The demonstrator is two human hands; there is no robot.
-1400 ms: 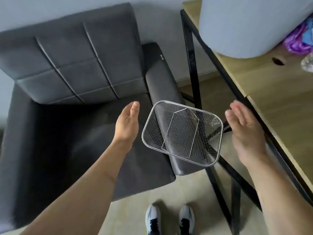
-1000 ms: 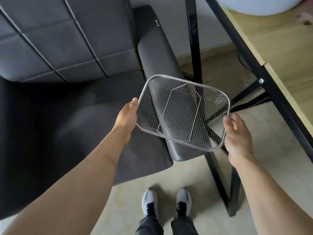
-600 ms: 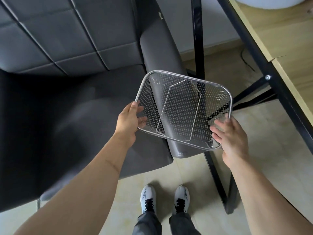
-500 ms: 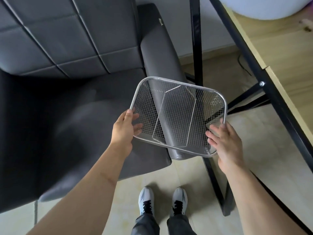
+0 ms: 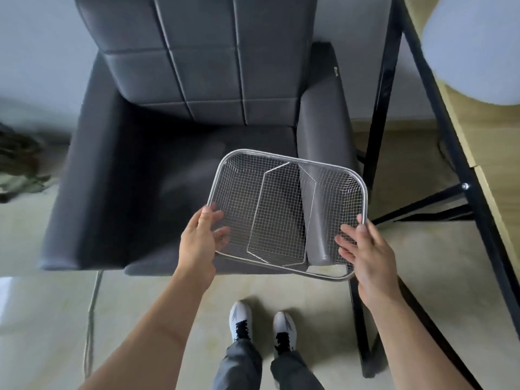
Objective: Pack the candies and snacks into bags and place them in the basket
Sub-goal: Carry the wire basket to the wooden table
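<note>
Basket (image 5: 287, 212) sits empty between my palms, above the armchair (image 5: 197, 108) front edge. My left hand (image 5: 198, 243) clamps its rim at eight o'clock, my right hand (image 5: 365, 251) at four o'clock. I'd judge it best kept level and carried toward the table (image 5: 489, 175) at two o'clock.

pale tiled floor (image 5: 135, 311) under grey armchair (image 5: 197, 108), black-framed table (image 5: 478, 175), white shoes (image 5: 261, 323)
</note>
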